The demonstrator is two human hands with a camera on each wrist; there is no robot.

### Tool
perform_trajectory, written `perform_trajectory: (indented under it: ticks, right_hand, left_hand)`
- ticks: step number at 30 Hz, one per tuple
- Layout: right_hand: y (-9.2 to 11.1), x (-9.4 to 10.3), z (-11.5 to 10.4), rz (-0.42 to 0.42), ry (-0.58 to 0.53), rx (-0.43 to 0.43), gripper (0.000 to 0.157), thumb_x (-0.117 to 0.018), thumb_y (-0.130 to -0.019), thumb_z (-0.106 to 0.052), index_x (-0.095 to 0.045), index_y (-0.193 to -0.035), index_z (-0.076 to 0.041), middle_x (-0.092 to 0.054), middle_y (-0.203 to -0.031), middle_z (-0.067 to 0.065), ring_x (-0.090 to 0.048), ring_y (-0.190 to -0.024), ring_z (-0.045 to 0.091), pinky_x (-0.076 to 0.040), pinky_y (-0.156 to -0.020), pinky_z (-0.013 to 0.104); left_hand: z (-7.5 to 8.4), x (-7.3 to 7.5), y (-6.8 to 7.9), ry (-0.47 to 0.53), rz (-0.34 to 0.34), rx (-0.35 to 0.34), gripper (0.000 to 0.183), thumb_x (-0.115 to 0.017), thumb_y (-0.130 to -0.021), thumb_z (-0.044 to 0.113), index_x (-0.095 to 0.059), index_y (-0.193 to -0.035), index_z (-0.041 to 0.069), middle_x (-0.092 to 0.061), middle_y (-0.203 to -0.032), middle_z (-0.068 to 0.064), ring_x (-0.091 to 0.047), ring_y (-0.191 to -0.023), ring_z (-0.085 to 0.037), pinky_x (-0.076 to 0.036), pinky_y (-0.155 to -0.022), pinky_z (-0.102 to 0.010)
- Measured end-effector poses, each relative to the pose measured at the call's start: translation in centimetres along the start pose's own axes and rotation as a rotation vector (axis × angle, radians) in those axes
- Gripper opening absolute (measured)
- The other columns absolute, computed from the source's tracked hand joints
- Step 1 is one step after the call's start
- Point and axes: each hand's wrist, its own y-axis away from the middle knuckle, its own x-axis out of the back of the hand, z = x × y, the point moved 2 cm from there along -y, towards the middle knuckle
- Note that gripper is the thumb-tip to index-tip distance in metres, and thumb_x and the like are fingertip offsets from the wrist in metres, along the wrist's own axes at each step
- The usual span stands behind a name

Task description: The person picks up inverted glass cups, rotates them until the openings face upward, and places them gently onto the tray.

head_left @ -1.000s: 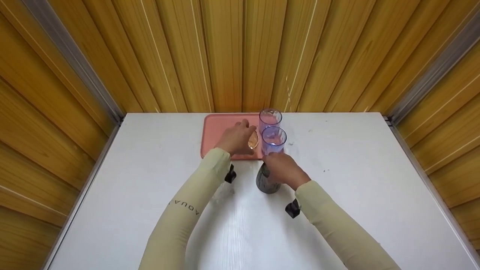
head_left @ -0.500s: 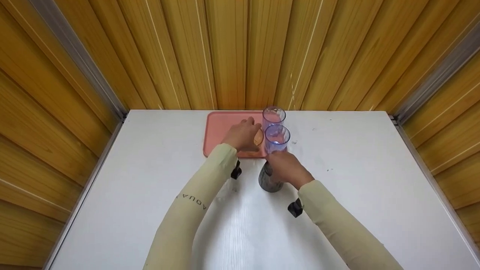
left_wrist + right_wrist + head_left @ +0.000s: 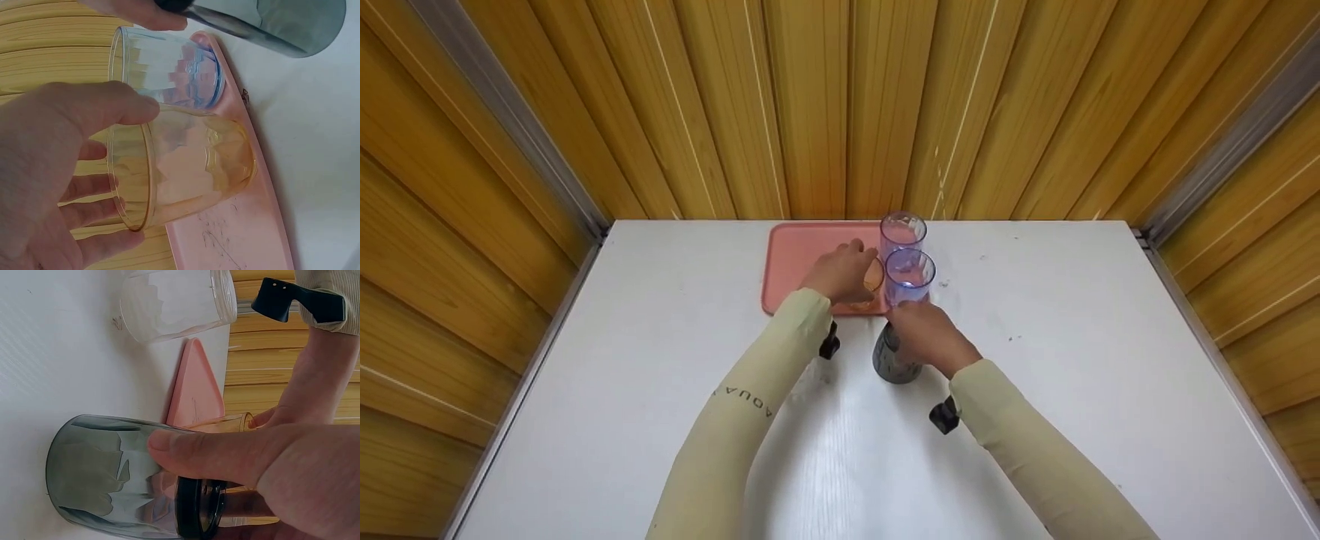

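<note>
- Amber cup (image 3: 194,166): see-through, upright at the 4 o'clock corner of the pink tray (image 3: 795,259); faceted toward the base, smooth below the rim.
- Left hand (image 3: 841,271): spans its rim, thumb one side, fingers the other.
- Right hand (image 3: 924,330): holds the smoky grey cup (image 3: 107,478) near its dark rim, at the amber cup's 5 o'clock, just off the tray's near edge.
- Tight side: two violet-blue cups (image 3: 910,285) at 1 and 3 o'clock of the amber cup, the nearer just beside; contact cannot be told.
- Clear cup (image 3: 174,304): on the tabletop (image 3: 1072,337), at 7 o'clock, mostly under the left sleeve (image 3: 742,420).
- White tabletop runs wide toward 3 and 9 o'clock; far edge meets ridged wood-grain panels (image 3: 810,112) at 12.
- Tray: rounded corners, raised lip, scuffed face.
</note>
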Motion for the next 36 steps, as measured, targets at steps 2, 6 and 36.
perform_trajectory:
  ticks: [2, 6, 36]
  right_hand:
    - [0.0, 0.1, -0.1, 0.010, 0.025, 0.011, 0.046, -0.084, -0.071, -0.009, -0.064, -0.112, -0.005, -0.068, -0.102, 0.013, -0.063, -0.089, 0.026, -0.055, -0.088, 0.046]
    - [0.0, 0.2, -0.4, 0.010, 0.044, 0.014, 0.043, -0.083, -0.072, -0.009, -0.064, -0.110, -0.004, -0.068, -0.099, 0.013, -0.062, -0.085, 0.026, -0.056, -0.087, 0.046]
    - [-0.3, 0.2, -0.2, -0.050, 0.104, 0.022, 0.045, -0.086, -0.070, -0.014, -0.066, -0.109, -0.002, -0.067, -0.101, 0.014, -0.062, -0.089, 0.027, -0.056, -0.085, 0.044]
  left_hand:
    - [-0.1, 0.0, 0.0, -0.016, 0.005, -0.011, 0.076, -0.077, -0.081, 0.028, -0.041, -0.147, 0.021, -0.047, -0.142, -0.009, -0.053, -0.124, -0.027, -0.048, -0.103, -0.045]
    - [-0.3, 0.0, -0.1, -0.042, 0.017, -0.023, 0.072, -0.072, -0.085, 0.030, -0.040, -0.148, 0.017, -0.046, -0.145, -0.010, -0.050, -0.128, -0.027, -0.045, -0.106, -0.045]
    - [-2.1, 1.1, 4.8, -0.159, 0.058, -0.091, 0.055, -0.068, -0.089, 0.032, -0.046, -0.136, 0.015, -0.055, -0.128, -0.011, -0.058, -0.110, -0.024, -0.054, -0.094, -0.040]
